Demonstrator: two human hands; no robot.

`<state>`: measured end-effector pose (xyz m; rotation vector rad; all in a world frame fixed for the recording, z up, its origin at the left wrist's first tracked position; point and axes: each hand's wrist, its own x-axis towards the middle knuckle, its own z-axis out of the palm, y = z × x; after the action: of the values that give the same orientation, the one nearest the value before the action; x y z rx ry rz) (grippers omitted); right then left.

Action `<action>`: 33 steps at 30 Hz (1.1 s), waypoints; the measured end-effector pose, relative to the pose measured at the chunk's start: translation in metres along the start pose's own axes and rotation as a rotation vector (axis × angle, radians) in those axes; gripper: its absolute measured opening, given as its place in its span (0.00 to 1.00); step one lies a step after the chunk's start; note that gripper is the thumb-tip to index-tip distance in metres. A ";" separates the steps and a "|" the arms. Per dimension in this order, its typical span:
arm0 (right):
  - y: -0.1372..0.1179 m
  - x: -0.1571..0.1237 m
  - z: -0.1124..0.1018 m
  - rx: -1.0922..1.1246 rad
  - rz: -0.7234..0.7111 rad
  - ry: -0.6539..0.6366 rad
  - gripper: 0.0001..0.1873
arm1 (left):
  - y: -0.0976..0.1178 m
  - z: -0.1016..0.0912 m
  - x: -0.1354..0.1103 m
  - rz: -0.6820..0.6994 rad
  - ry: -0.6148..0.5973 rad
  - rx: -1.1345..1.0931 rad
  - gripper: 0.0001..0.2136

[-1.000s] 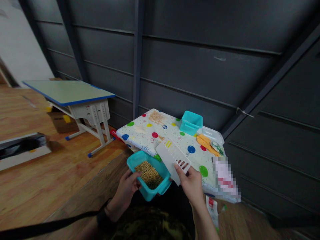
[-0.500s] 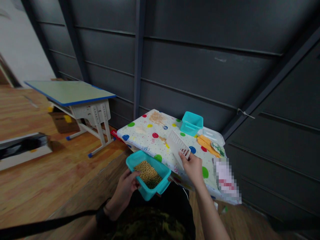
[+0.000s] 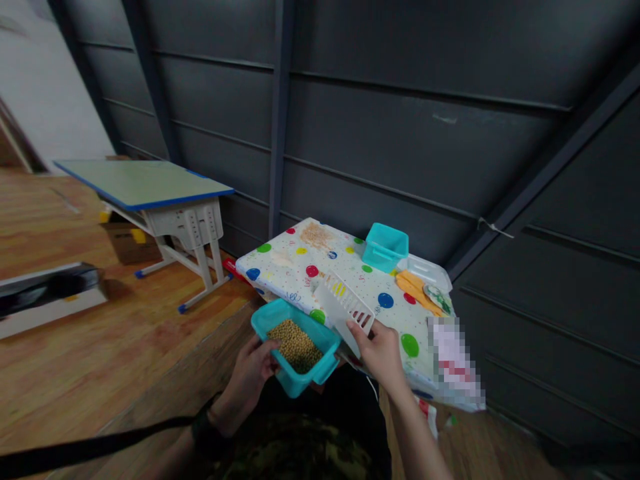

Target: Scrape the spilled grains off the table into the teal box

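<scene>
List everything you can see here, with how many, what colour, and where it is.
teal bin of beans: one, teal, at the table's near edge, held
white slotted scraper: one, white, above the table edge
empty teal bin: one, teal, far side of table
spotted table: one, white with coloured dots, centre
clear tray: one, clear, far right of table
school desk: one, green top, blue edge, left
left hand: holds bean bin
right hand: holds scraper

Left hand (image 3: 250,377) grips teal bin (image 3: 295,347) of beans; right hand (image 3: 383,353) holds white slotted scraper (image 3: 343,308) against spotted tabletop (image 3: 300,260).
</scene>
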<state>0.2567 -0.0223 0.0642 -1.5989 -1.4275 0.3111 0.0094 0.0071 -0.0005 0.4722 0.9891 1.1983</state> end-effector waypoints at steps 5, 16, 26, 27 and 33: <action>-0.003 -0.007 0.001 0.022 -0.004 -0.010 0.23 | -0.003 -0.003 0.001 0.012 -0.010 0.002 0.19; 0.031 0.066 0.002 -0.305 -0.003 0.141 0.29 | -0.003 -0.002 0.002 0.013 -0.001 -0.016 0.20; 0.015 0.031 0.006 -0.143 -0.008 0.130 0.34 | 0.003 0.002 -0.004 -0.009 0.013 -0.009 0.20; 0.014 0.027 0.006 -0.134 -0.003 0.135 0.34 | 0.002 0.002 -0.004 -0.008 0.014 -0.009 0.20; 0.007 0.011 0.001 -0.067 0.007 0.077 0.29 | 0.003 0.003 -0.005 -0.008 0.015 -0.018 0.20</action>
<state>0.2638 -0.0115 0.0627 -1.6533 -1.3863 0.2053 0.0105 0.0043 0.0051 0.4450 0.9913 1.2042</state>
